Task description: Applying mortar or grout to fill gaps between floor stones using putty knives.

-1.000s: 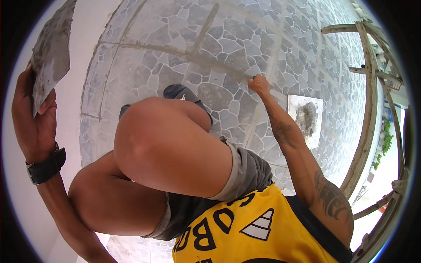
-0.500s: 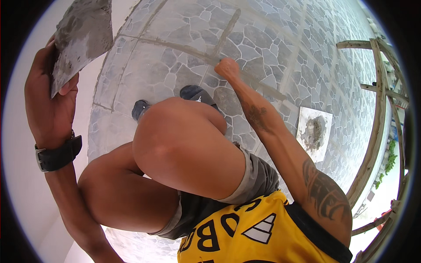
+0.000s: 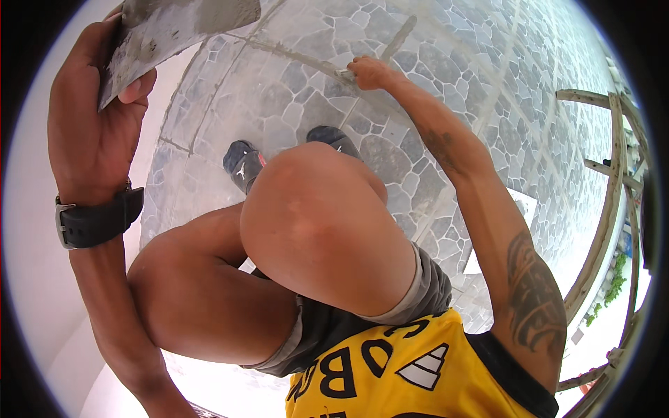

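Right now your left hand (image 3: 87,118) is raised and clamped around the edge of a mortar board (image 3: 174,28), fingers curled under it and thumb on top, with a grey heap of mortar (image 3: 226,12) near its upper edge. Your right hand (image 3: 369,72) reaches far out and is closed on a small tool (image 3: 345,73) pressed to a joint (image 3: 401,35) in the stone paving (image 3: 488,83).

Judging from the tilt, the board could shed its mortar onto your knee (image 3: 313,209) or shoes (image 3: 244,164). The long reach from a crouch could also upset your balance and smear the wet joint.

Most of the tool is hidden inside your fist, so its kind is hard to tell. The board runs off the top edge, and your knee covers the paving below it.
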A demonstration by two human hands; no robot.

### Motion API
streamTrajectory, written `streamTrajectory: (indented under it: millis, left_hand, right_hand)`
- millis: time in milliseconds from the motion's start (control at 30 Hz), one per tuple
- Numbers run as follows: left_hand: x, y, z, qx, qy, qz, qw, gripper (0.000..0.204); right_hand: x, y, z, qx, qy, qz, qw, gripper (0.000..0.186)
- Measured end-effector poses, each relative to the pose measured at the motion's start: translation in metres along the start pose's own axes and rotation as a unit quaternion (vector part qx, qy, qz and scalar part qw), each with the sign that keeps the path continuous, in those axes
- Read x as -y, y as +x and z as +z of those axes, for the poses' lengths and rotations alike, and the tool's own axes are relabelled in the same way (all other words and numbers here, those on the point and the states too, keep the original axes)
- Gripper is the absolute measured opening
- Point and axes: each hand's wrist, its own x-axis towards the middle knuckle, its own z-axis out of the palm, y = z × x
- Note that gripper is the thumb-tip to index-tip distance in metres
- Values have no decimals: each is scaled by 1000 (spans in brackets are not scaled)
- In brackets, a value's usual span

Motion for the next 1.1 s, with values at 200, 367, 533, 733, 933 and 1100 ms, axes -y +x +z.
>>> streamTrajectory:
  millis: [200, 367, 533, 733, 933, 1100]
  left_hand:
    - [14, 16, -17, 58, -40, -21, 997, 34]
    - [5, -9, 21, -9, 396, 139, 908, 33]
    - [-13, -39, 13, -6, 274, 116, 955, 42]
    - [-25, -71, 4, -10, 280, 176, 944, 44]
    - [-10, -74, -1, -39, 402, 209, 891, 41]
    - [-16, -55, 12, -18, 468, 177, 866, 43]
  right_hand:
    - [-4, -31, 30, 64, -125, -87, 986, 32]
    - [-33, -103, 28, 113, -118, -153, 975, 37]
    - [-46, -213, 27, 156, -119, -144, 970, 41]
    - [-47, -278, 13, 226, 9, 80, 971, 30]
    - [6, -226, 32, 3, 41, 158, 987, 28]
    - [15, -189, 58, -53, -21, 111, 992, 26]
